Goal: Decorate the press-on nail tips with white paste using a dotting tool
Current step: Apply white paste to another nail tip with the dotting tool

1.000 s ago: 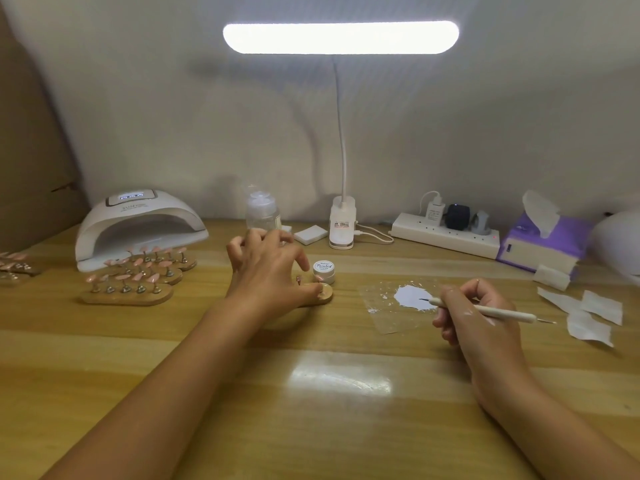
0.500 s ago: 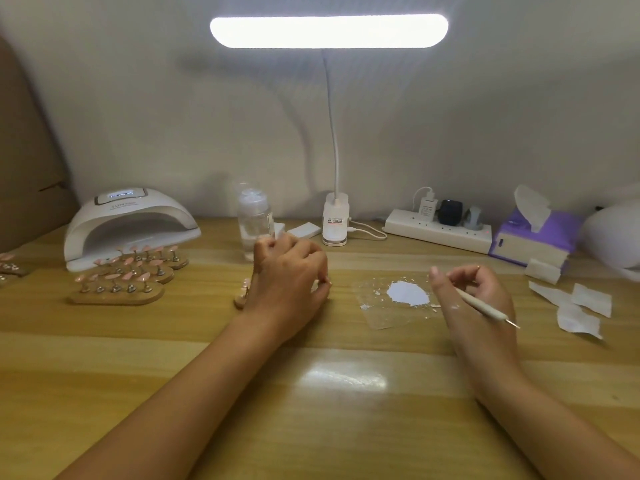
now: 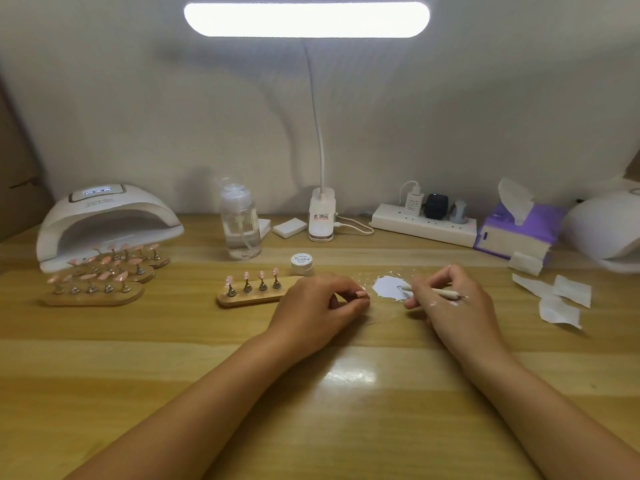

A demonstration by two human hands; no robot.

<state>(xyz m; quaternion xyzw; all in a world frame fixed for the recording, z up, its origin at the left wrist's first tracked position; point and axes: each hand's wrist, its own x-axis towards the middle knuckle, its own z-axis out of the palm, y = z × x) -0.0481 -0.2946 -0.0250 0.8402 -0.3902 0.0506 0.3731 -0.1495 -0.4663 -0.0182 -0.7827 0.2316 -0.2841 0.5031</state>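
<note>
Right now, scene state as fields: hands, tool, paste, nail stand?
nail stand: four pink tips upright on it
left hand: fingers curled, at the nail stand's right end; grip unclear
right hand: holds dotting tool
tool end: at white paste
paste jar: lid on, behind the nail stand

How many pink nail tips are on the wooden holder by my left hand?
4 nail tips, in one left-to-right row on the wooden holder, the last nearest the left hand. That hand covers the holder's right end, so another may be hidden.
</note>
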